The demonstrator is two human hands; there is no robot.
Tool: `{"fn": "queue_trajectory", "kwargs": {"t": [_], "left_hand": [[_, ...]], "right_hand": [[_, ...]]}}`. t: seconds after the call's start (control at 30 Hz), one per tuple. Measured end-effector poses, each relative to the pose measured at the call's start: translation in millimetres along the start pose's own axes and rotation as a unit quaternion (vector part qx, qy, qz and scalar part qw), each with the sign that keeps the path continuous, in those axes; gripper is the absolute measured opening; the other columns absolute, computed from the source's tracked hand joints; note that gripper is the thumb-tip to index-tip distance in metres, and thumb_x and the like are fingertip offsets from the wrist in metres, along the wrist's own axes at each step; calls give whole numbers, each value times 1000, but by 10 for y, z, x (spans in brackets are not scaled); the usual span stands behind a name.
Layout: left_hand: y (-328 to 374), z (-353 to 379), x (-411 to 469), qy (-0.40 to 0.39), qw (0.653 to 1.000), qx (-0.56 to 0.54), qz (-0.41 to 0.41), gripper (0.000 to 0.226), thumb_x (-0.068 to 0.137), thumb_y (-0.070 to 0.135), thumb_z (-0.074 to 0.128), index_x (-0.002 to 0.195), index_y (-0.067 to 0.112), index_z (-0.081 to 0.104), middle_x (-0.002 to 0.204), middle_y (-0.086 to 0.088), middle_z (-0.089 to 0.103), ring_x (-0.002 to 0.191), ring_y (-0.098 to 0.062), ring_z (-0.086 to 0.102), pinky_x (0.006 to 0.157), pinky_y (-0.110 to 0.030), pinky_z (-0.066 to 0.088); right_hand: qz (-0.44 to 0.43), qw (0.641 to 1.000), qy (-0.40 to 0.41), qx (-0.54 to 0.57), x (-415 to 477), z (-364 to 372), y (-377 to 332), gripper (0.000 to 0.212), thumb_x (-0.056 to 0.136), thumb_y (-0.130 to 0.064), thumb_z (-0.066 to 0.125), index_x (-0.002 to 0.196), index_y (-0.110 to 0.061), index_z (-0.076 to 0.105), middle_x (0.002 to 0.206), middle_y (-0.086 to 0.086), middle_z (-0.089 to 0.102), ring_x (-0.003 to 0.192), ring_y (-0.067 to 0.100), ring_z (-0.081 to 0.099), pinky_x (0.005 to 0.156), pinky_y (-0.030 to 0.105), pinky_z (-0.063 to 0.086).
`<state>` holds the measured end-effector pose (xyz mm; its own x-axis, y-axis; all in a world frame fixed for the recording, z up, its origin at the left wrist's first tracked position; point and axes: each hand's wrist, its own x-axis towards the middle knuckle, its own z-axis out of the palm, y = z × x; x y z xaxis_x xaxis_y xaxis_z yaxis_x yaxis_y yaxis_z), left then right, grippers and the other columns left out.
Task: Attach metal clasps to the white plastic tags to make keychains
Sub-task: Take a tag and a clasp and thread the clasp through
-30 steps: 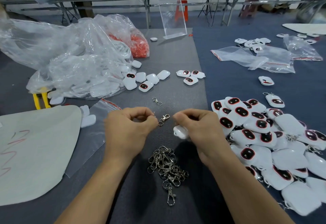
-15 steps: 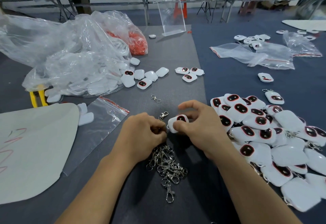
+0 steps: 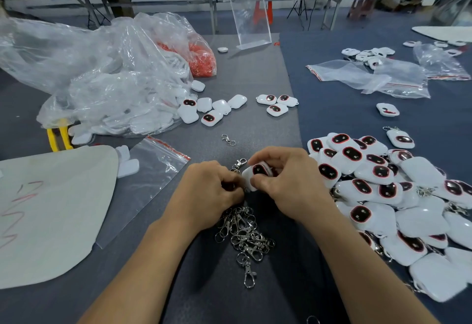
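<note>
Where the grey mat [image 3: 250, 81] runs out on your far left, a white sheet [image 3: 51, 208] scrawled with red lines lies flat. A yellow tool [image 3: 60, 136] pokes out from under a big crumpled clear bag [image 3: 102, 81] stuffed with white pieces. A small zip bag [image 3: 150, 178] with a red seal lies between the sheet and your left hand [image 3: 212, 193].

That hand sits knuckles up at the centre, fingers curled tight and pinching the lower end of a metal clasp [image 3: 238, 164]. The clasp's hook sticks up past your knuckles, and its ring end is hidden under your fingers. Just below both hands a heap of loose clasps [image 3: 242, 231] rests on the mat, and one stray clasp [image 3: 228, 140] lies just beyond them.

The held clasp meets the edge of the white tag [image 3: 256, 171], black-and-red face up. Your right hand [image 3: 288, 183] pinches that tag between the thumb and curled fingers. You cannot tell whether the ring is through the tag yet.

On your right, a wide pile of tags [image 3: 396, 196], several with clasps showing at their edges, spreads over the blue cloth [image 3: 344, 119] just beside your right hand.
</note>
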<state>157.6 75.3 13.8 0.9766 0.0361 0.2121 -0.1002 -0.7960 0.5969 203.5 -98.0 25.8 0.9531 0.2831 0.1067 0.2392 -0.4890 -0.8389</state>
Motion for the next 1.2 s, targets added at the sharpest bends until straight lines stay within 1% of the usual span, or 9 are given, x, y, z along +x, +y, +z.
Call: {"fn": "queue_trajectory", "kwargs": {"t": [0.2,0.33,0.4,0.47,0.53,0.63,0.73,0.93,1.2], "left_hand": [[0,10,-35,12,1000,-15,-6,32,64,39,68,94,50,69,63,7,63,66,-9,59,53,-16,40],[22,15,-53,41,999,5,2,30,64,37,69,92,47,70,59,2,62,66,-15,58,53,-24,42],[37,10,-60,73,997,35,15,17,65,36,72,82,34,74,56,2,59,63,-17,56,56,-32,44],[45,-4,-52,106,991,69,32,8,67,34,71,67,26,73,54,5,56,63,-13,54,58,-36,45],[54,-13,-47,126,989,73,39,8,67,32,68,63,27,72,54,8,57,65,-11,54,60,-35,46],[56,-10,-44,141,990,14,22,4,67,28,76,67,32,76,59,12,62,67,-9,59,62,-20,44],[17,-20,-16,140,984,-111,-5,23,67,19,86,77,38,79,67,16,69,63,-2,62,60,-10,42],[-1,-38,26,106,970,-219,-21,34,71,13,89,79,45,79,66,14,72,52,3,55,53,-10,40],[35,-52,15,116,975,-189,-25,14,63,37,82,74,43,77,71,15,70,64,-5,62,62,-25,47]], "right_hand": [[-23,1000,-17,-5,-29,28,-40,19,79,-11,79,83,-30,77,71,-15,75,64,-4,66,55,7,44],[26,997,-17,73,-56,62,-12,18,77,-9,81,83,-26,76,69,-10,75,55,1,62,55,15,49],[76,981,-20,175,-52,79,-3,21,78,1,78,81,-19,77,66,-3,73,47,9,56,49,23,47],[109,959,-21,261,-28,79,3,21,79,10,75,83,-11,75,64,4,69,41,12,49,46,22,42],[121,948,-20,293,-5,72,4,18,81,13,72,85,-5,74,65,6,68,42,14,46,44,21,40],[141,936,-20,321,9,69,-2,19,83,15,69,85,-3,73,67,8,68,43,15,45,43,20,40],[167,914,-19,368,37,38,-8,18,84,16,67,85,-2,72,71,12,68,45,16,46,42,20,40],[218,871,-60,436,65,-48,-14,15,86,12,65,88,-1,72,71,14,69,50,17,52,42,18,39],[215,872,-65,435,63,-72,-36,18,86,13,63,83,-2,72,68,10,68,46,14,53,41,17,37]]}}
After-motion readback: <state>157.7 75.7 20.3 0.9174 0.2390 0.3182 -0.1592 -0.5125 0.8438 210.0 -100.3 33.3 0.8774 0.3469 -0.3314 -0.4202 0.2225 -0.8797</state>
